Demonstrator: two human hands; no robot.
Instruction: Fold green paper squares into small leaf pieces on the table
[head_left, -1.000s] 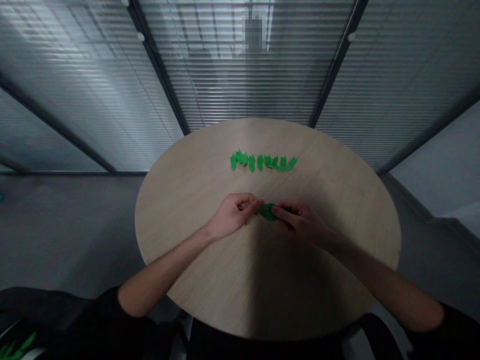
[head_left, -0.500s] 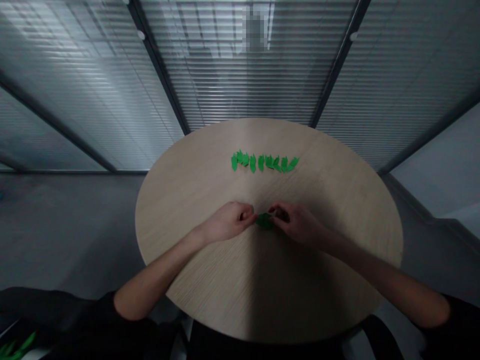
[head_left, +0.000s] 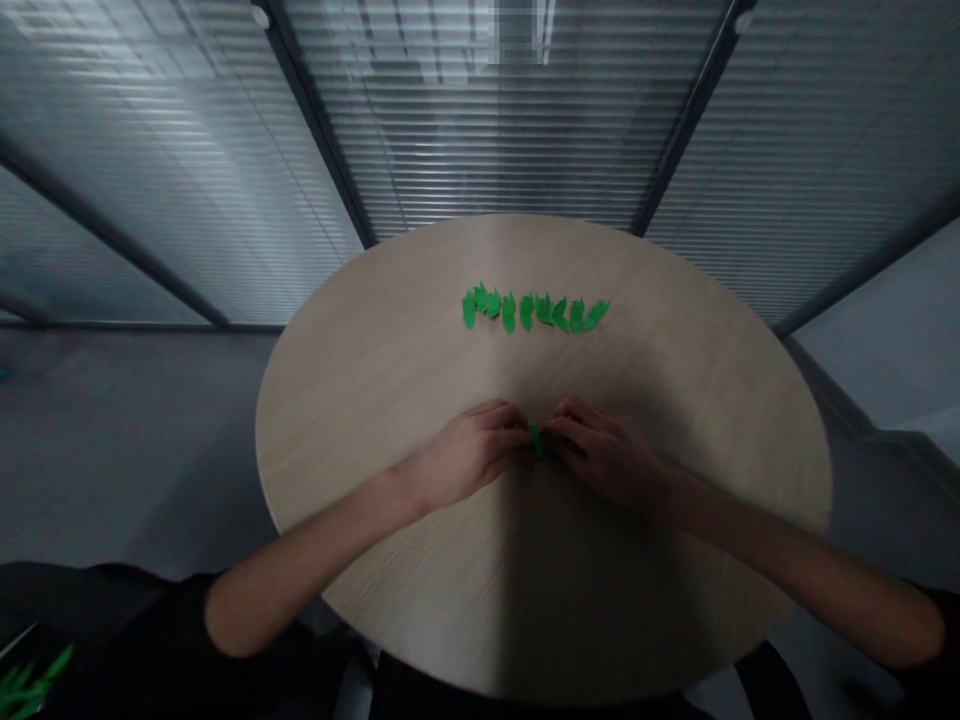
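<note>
Over the middle of the table, my left hand [head_left: 487, 446] and my right hand [head_left: 600, 445] meet at a small green leaf-like piece [head_left: 536, 440]. Fingers of both hands are closed on it from either side, so only a narrow strip shows between the fingertips. Farther back lies a row of several similar green leaf-like pieces [head_left: 527, 311], some overlapping and tilted at different angles. Whether they are paper or real leaves I cannot tell.
The round wooden table [head_left: 420, 590] carries a dark shadow below my right hand. Behind it stand glass panels with blinds [head_left: 495, 150]. A green plant [head_left: 34, 685] shows at the lower left corner, beside my dark sleeve.
My left fingers have come over the green piece, covering more of it. The right hand has turned slightly. The view has tilted down a little.
</note>
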